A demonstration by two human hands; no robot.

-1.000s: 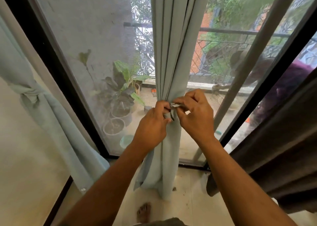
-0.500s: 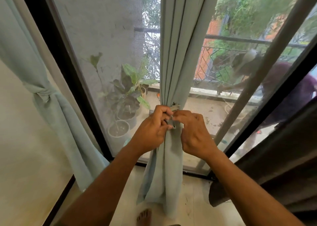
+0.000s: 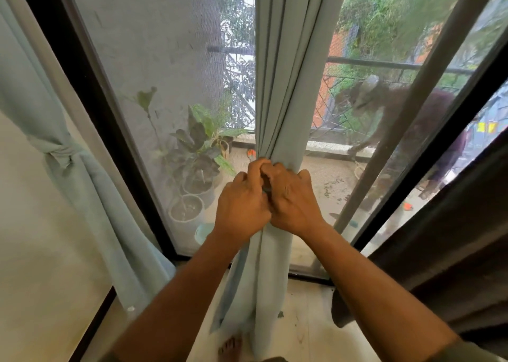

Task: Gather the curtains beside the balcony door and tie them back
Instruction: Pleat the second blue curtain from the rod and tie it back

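- Pale blue-grey fabric: the middle curtain [image 3: 277, 92] hangs in the centre of the frame in front of the balcony door [image 3: 154, 67], gathered into a narrow column of folds.
- Head view, grip: the left hand [image 3: 242, 202] and the right hand [image 3: 291, 199] meet at frame centre, knuckles touching. Both have fingers curled round the gathered fabric, clenched on it at one height.
- Something small and dark shows between the two hands; whether it is a tie or clip cannot be told.
- Head view, key relation: the curtain's long axis runs vertically, from the top edge through the grip down to the floor [image 3: 308, 331] at lower centre. The hands wrap it crosswise, left hand on its left flank, right hand on its right, equally near.
- Judgement: the binding must close horizontally around the column at grip height.
- Head view, left of frame: a second curtain [image 3: 82, 185] already hangs knotted at mid-height.
- Right edge: a dark curtain [image 3: 450, 246] hangs loose.
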